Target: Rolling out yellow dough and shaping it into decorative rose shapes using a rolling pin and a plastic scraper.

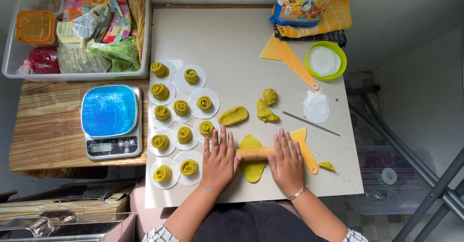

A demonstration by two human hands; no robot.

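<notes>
A pale square work board [232,44] carries nearly everything here, with a clear storage tub [9,63] of packets beyond its far left corner and a blue-topped kitchen scale [110,121] on the wooden table [43,126] just off its left edge. Along the board's left side lie eleven coiled yellow-green dough rolls [181,107], each on a white paper round. At the far right corner stands a flour bag [302,0], with a green-rimmed bowl [338,53] just in front of it. Near the middle of the near edge lies the flattened dough [252,167], a smooth olive-yellow oval stretched toward the near edge, with the wooden rolling pin [253,152] lying across it. The left hand [220,162] and right hand [286,163] press flat on the pin's two ends, fingers straight and spread, gripping nothing. An orange scraper [304,148] lies just beside the right hand.
</notes>
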